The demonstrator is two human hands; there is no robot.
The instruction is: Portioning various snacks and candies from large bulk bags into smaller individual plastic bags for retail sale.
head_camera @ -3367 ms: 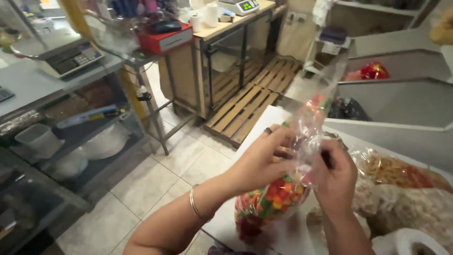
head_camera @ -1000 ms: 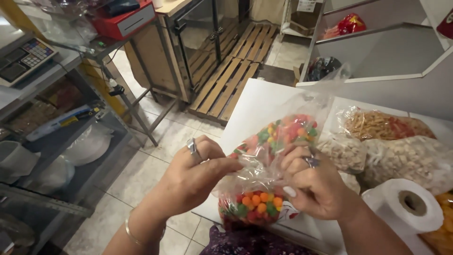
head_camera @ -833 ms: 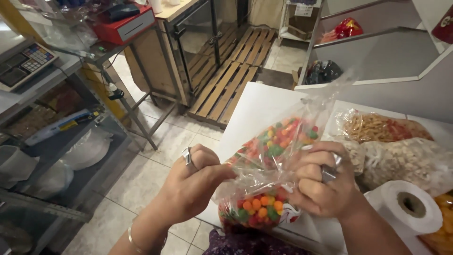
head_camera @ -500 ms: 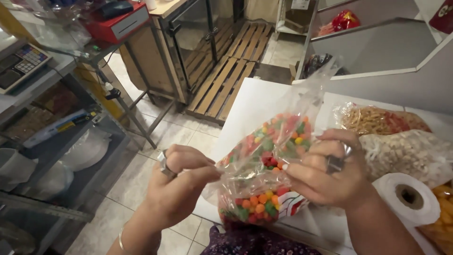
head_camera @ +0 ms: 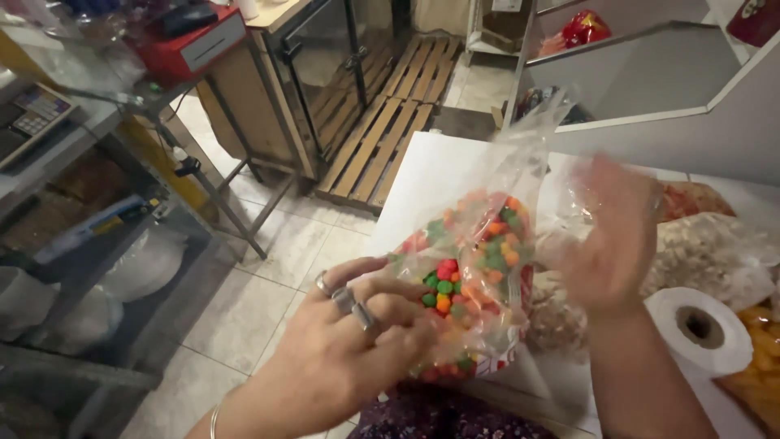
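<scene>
1. Head view, centre of frame: the left hand (head_camera: 345,345) pinches the clear candy bag (head_camera: 471,276) at its lower side. The blurred right hand (head_camera: 609,236) is open, just beside the bag.
2. The bag looks soft, slippery and fairly light; its empty twisted neck seems the best place to hold it.
3. At lower right, a paper roll (head_camera: 703,329) and snack bags (head_camera: 707,244) crowd the white counter (head_camera: 439,171).

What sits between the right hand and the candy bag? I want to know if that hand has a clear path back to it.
Nothing visible does. The right hand is blurred, open just right of the candy bag, which the left hand holds; the nut bags lie behind it.
</scene>
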